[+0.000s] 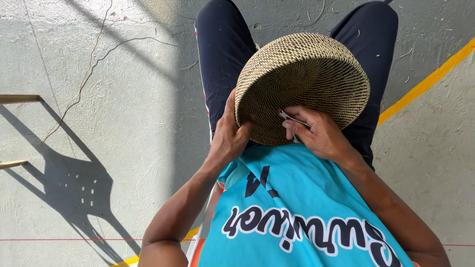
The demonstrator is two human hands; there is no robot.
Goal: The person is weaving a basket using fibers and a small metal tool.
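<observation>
A round woven straw basket [302,79] rests upside down on my lap, its base tipped toward me. My left hand [230,133] grips the basket's near left edge, fingers curled over the weave. Against the near side of the base, my right hand [316,131] pinches a small metal tool [292,118] that looks like scissors or clippers. I sit with dark trousers [222,54] and a bright blue shirt [292,207] in view.
Grey concrete floor [99,148] lies all around, with a yellow painted line [425,81] at the right. Thin loose fibres [84,74] trail across the floor at the left. Wooden bars [20,99] jut in from the left edge, beside a chair's shadow.
</observation>
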